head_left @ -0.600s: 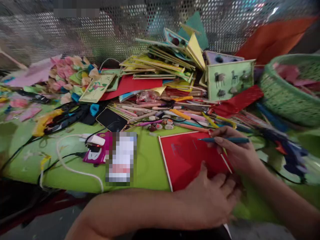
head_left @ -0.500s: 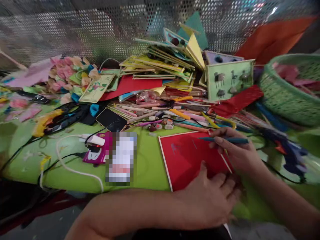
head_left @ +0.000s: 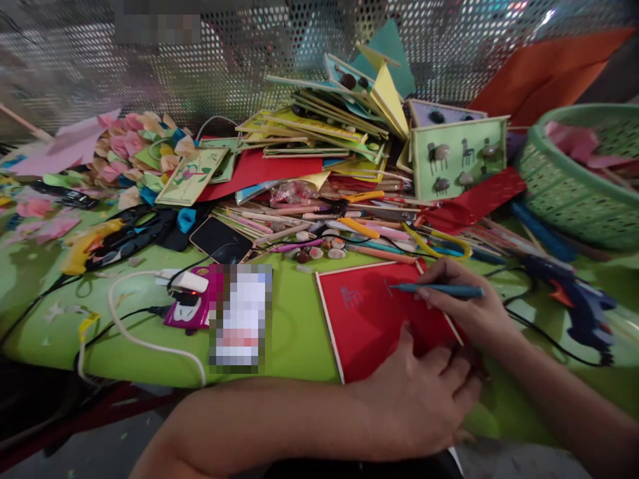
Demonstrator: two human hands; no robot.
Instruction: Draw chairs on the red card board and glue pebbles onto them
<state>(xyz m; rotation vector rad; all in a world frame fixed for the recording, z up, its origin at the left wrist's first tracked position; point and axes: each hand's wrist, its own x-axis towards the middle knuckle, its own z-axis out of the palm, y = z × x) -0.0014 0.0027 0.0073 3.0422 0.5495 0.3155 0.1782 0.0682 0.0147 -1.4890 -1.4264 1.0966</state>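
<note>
Near edge of the red card hidden behind the left hand.

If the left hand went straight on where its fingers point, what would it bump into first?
Probably the right forearm, just beyond the left hand; I can't tell if it's raised enough to slip under.

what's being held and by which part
The right hand holds a slim blue pen by the barrel's front part, behind the tip; the left hand rests over a red pale-edged rectangular card.
</note>
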